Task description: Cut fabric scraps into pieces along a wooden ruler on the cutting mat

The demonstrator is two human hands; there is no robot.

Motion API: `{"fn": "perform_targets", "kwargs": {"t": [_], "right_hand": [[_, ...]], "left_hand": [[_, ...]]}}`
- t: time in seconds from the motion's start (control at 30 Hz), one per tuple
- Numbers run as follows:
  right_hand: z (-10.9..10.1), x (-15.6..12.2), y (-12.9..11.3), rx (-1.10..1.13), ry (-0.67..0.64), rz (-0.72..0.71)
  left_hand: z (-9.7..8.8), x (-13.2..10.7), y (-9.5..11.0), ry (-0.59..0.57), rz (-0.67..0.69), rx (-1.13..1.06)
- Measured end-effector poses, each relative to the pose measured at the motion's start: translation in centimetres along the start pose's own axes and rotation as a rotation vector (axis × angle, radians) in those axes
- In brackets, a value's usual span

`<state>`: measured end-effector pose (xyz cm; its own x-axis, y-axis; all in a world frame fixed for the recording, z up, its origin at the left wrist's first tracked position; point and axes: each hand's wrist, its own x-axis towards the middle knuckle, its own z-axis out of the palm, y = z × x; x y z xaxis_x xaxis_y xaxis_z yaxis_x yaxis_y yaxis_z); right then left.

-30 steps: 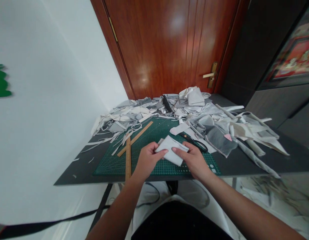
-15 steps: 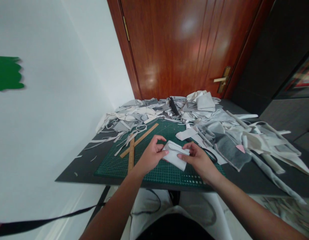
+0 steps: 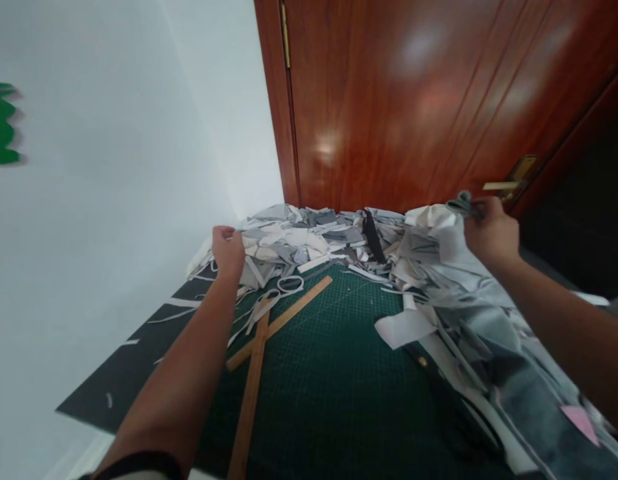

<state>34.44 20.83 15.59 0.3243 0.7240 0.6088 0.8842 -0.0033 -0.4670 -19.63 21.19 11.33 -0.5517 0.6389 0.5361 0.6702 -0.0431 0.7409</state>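
My left hand reaches to the far left of the table and rests, fingers curled, on the pile of white and grey fabric scraps; what it grips is hidden. My right hand is raised at the far right, closed on a grey fabric piece that hangs from it over the heap. The green cutting mat lies between my arms with two wooden rulers crossed on its left side.
Black scissors lie on the mat's right part beside a white fabric piece. A wooden door with a brass handle stands behind the table. A white wall is to the left.
Both hands left the folded white piece held near the mat's front and reached apart to the far heap. The view has moved closer and lower over the table.
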Motion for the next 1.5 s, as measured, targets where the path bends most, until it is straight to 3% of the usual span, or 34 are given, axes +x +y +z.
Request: {"fn": "perform_targets", "kwargs": {"t": [0.1,0.23,0.33,0.4,0.5,0.67,0.73,0.83,1.03,1.1,1.2,1.33,1.5], "right_hand": [[4.0,2.4,0.9,-0.142,-0.130,-0.196],[9.9,2.7,2.1,-0.322,-0.444,-0.194],[12.1,2.2,2.2,-0.385,-0.547,-0.200],[11.9,2.3,2.0,-0.426,-0.563,-0.183],[9.6,2.9,1.8,-0.489,-0.525,-0.126],[5.4,2.6,3.1,-0.533,-0.035,-0.094],[5.1,1.5,3.9,-0.565,-0.144,-0.036],[5.7,-0.3,4.8,-0.532,-0.481,0.012],[6.0,-0.1,5.6,-0.402,-0.571,0.001],[5.5,0.4,5.8,-0.412,-0.553,-0.005],[4.7,0.4,6.1,-0.436,-0.405,-0.008],[3.6,-0.1,6.6,-0.404,-0.243,-0.023],[3.2,-0.2,7.3,-0.415,-0.246,0.002]], "left_hand": [[1.5,3.1,-2.2,-0.018,0.101,0.128],[4.4,5.6,-5.1,-0.328,0.304,0.364],[6.4,6.7,-7.5,-0.501,0.320,0.438],[7.2,7.0,-8.7,-0.563,0.321,0.468],[7.7,7.1,-9.7,-0.621,0.345,0.520],[6.7,7.2,-9.1,-0.670,0.437,0.605],[6.3,7.7,-8.8,-0.664,0.434,0.711],[6.0,8.7,-8.7,-0.681,0.329,0.861],[5.7,9.7,-8.9,-0.666,0.240,0.894],[5.4,9.9,-8.9,-0.572,0.192,0.901],[4.5,10.6,-9.6,-0.472,-0.002,0.896],[3.2,11.5,-11.1,-0.504,-0.134,0.932],[1.6,11.9,-12.6,-0.479,-0.178,0.952]]}}
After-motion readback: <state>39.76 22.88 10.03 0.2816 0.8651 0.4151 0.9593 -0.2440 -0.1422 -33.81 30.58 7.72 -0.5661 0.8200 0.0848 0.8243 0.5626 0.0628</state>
